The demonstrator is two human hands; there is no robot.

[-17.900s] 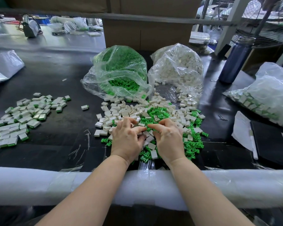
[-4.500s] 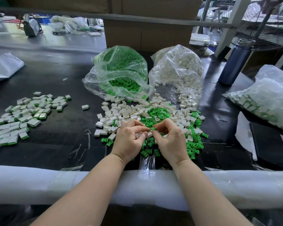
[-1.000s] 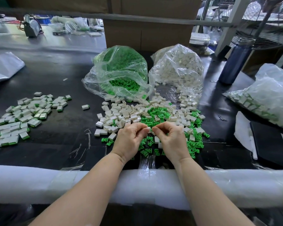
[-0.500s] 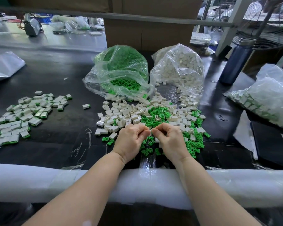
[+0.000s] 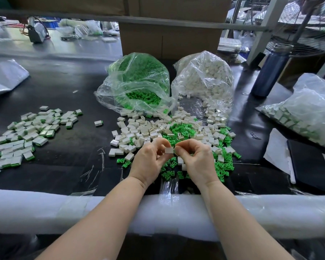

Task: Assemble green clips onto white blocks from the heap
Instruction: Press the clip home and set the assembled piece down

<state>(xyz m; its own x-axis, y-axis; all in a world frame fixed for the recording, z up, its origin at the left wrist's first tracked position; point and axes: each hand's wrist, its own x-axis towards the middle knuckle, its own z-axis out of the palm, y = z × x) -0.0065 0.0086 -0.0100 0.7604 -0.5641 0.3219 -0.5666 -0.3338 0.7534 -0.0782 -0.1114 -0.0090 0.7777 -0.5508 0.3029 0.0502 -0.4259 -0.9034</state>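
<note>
A blue bottle [image 5: 270, 72] stands near a cardboard box [image 5: 169, 40].

No legible text, label, brand, number or sign is to be found on anything in view.
</note>
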